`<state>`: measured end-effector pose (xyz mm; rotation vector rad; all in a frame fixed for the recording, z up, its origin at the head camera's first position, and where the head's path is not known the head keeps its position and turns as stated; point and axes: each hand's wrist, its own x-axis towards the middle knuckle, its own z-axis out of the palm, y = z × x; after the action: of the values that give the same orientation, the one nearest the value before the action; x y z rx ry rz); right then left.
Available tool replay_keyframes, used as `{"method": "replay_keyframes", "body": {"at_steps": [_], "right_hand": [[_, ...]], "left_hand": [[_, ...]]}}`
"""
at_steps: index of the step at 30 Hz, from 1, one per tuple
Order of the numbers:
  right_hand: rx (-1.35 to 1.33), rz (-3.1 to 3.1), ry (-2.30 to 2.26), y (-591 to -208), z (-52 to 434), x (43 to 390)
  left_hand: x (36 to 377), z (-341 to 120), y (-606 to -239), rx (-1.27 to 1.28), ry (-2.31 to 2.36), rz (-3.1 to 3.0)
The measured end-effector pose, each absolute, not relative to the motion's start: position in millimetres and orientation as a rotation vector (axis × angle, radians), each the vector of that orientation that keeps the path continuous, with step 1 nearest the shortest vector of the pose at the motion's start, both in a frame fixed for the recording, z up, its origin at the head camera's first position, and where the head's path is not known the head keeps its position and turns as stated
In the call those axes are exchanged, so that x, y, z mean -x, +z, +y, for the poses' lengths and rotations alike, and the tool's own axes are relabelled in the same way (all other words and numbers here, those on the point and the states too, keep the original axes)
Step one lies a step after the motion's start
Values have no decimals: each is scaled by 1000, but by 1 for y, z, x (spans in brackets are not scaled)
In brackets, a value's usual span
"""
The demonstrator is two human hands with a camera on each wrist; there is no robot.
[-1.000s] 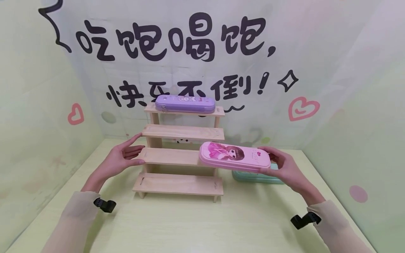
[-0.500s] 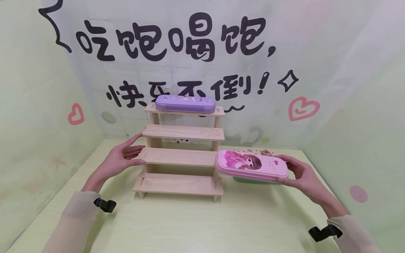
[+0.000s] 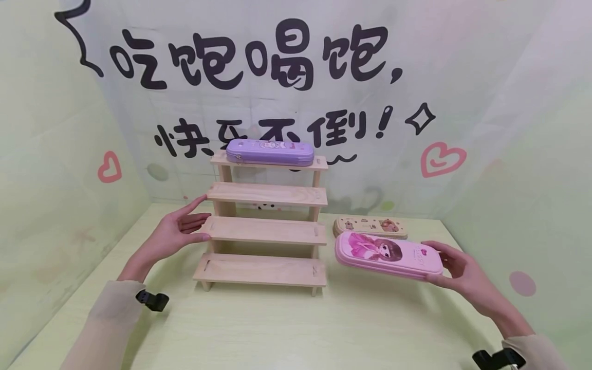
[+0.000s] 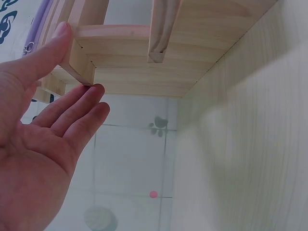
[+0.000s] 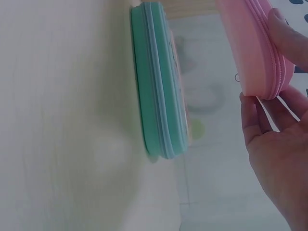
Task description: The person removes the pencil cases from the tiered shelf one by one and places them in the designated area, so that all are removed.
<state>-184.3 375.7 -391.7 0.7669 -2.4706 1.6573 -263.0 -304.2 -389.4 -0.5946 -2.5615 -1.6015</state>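
Note:
My right hand grips the right end of a pink pencil case with a doll picture on its lid, thumb on the near side. In the right wrist view the pink pencil case is off the table. My left hand touches the left ends of the middle steps of a wooden stepped shelf, fingers fairly straight. The left wrist view has its fingertips against a wooden edge. On the top step lies a purple pencil case.
Behind the pink one, a beige pencil case with bear prints is on the table near the back wall. A green pencil case stands there too, hidden in the head view. Printed walls enclose the back and sides.
My right hand has carried the pink pencil case to the right and lower, away from the shelf. The beige case has come into sight, while the green one got covered. My left hand stayed put.

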Motion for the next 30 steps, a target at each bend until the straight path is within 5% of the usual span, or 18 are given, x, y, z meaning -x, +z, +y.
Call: {"method": "replay_keyframes", "body": {"at_steps": [30], "right_hand": [[-527, -2814, 1487, -429, 413, 173]], "left_hand": [[264, -306, -392, 601, -1571, -2563]]}}
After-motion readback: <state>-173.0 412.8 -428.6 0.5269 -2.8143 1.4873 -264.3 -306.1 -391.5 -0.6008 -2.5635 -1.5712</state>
